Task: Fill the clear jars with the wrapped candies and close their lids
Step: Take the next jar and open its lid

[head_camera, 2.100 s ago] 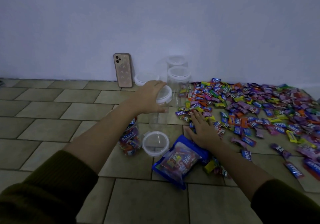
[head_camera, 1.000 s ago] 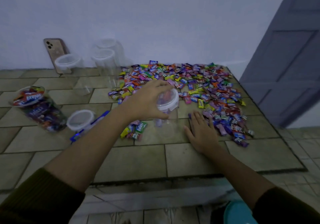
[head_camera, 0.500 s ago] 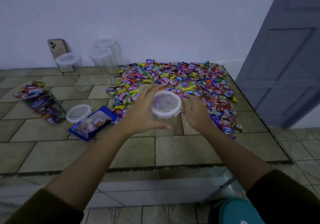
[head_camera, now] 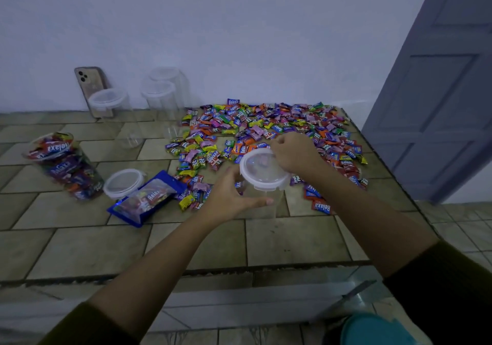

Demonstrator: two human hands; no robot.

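Head view: both hands on one clear jar, lid in place.

I see the left hand (head_camera: 229,198) wrapped round the jar (head_camera: 271,208), thumb across its front, and the right hand (head_camera: 294,152) with fingers curled over the far rim of the lid (head_camera: 263,170) that sits on top. The jar stands on the tiled table (head_camera: 292,240). Candies (head_camera: 266,128) spread behind the jar and to its right. Just left of the jar lies a blue bag (head_camera: 145,200), then a loose lid (head_camera: 123,183), then a full jar (head_camera: 64,164). Empty jars (head_camera: 162,99) and a phone (head_camera: 89,83) stand behind and to the left of the jar, by the wall.
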